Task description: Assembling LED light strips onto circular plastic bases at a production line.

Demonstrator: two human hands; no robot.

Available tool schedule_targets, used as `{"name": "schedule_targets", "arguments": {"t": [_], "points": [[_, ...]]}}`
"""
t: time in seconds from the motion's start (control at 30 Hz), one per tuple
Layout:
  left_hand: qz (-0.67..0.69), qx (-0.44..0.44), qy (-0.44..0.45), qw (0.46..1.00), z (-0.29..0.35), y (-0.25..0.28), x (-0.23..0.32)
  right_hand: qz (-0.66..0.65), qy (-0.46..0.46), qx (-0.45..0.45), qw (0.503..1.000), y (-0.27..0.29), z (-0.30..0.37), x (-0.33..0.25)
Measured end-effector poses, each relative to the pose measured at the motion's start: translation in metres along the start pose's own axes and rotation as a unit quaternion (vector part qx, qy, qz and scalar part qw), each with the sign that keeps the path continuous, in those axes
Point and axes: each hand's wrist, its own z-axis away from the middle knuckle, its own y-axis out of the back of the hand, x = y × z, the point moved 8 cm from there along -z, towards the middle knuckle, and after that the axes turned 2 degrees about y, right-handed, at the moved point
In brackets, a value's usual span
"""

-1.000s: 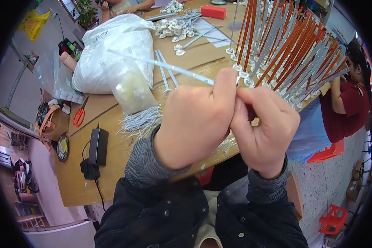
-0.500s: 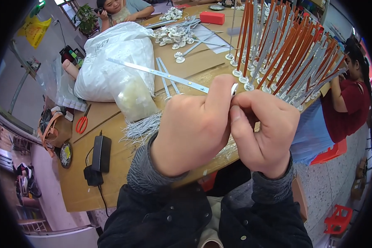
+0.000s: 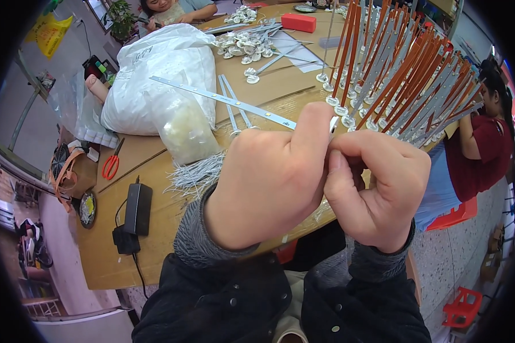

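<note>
My left hand is closed around the end of a thin silver-grey LED strip, which sticks out to the upper left, with small light dots along it. A white edge of a part shows past its index finger. My right hand is pinched, thumb against curled fingers, right beside the left fingertips; what it grips there is hidden. Behind my left hand, two similar strips lie on the table, next to a bundle of thin white wires.
A big white plastic bag stands left of centre. Red scissors and a black power adapter lie at left. Many upright orange and grey strips on white discs fill the right. Co-workers sit at the far side and right.
Both hands have shifted slightly to the right, and the strip's near end moved with them. The grip looks the same. The far person's arms and head have moved a little.
</note>
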Motion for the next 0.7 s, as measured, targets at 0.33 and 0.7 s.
{"name": "schedule_targets", "arguments": {"t": [0.33, 0.7], "points": [[0.005, 0.023, 0.0, 1.0, 0.0018, 0.001, 0.0047, 0.027, 0.027, 0.029, 0.999, 0.002, 0.0016, -0.0037], [0.017, 0.029, 0.015, 0.999, 0.0014, 0.0049, 0.0014, 0.023, 0.052, -0.004, 0.998, 0.0005, -0.0022, -0.0047]]}}
